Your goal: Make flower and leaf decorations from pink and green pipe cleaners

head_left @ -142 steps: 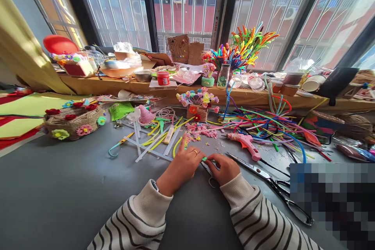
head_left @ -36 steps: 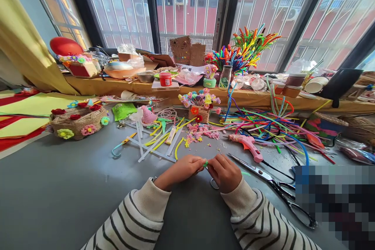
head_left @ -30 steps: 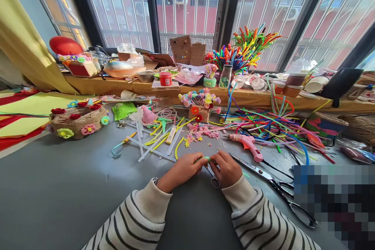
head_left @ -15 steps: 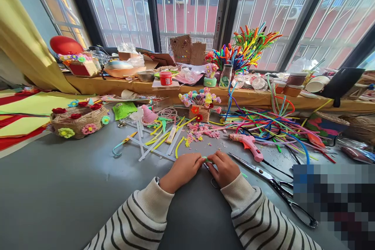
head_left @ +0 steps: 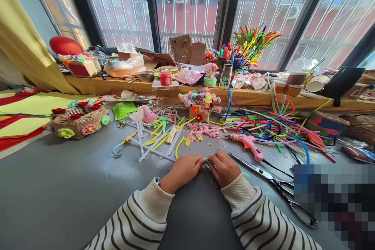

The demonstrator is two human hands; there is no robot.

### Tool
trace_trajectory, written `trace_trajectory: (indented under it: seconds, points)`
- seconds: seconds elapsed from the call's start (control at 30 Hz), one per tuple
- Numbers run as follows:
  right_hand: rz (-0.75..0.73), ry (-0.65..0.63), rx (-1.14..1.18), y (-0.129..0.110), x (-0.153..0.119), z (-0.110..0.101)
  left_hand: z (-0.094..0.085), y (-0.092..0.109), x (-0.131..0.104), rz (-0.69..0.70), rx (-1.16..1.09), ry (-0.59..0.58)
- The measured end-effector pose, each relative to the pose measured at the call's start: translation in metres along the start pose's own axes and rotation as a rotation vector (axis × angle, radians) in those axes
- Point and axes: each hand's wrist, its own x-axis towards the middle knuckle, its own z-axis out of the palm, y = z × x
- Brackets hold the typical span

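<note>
Above the grey table, my left hand (head_left: 186, 170) and my right hand (head_left: 225, 168) meet fingertip to fingertip. Both pinch a short green pipe cleaner (head_left: 207, 161), most of which the fingers cover. A green tip shows beside my right wrist; whether it belongs to the same piece I cannot tell. Beneath my right hand lies a small pair of scissors (head_left: 215, 183), largely hidden, with one handle loop showing. Large black-handled scissors (head_left: 265, 174) rest just right of that hand. Pink and yellow fuzzy clippings (head_left: 202, 131) are scattered beyond my fingers.
A pink glue gun (head_left: 249, 145) with a black cord lies behind the large scissors. Clear glue sticks (head_left: 156, 146) spread ahead of my left hand. Loose pipe cleaners (head_left: 263, 121) pile at the back right. A flower-trimmed basket (head_left: 79, 121) stands left; a small flower pot (head_left: 199, 112) stands behind.
My fingers shift very slightly around the green pipe cleaner, and a little less of it shows between them. Everything else stays in place.
</note>
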Motion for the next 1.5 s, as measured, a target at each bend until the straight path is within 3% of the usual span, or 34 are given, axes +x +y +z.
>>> trace_trajectory:
  seconds: [0.6, 1.5]
  points:
    - [0.013, 0.005, 0.023, 0.0005, -0.0009, 0.0013, -0.0021, 0.0008, 0.0001, -0.005, -0.031, -0.045]
    - [0.037, -0.001, 0.041, -0.0037, 0.0014, -0.0022, 0.0018, -0.0021, -0.0001, -0.016, -0.047, 0.007]
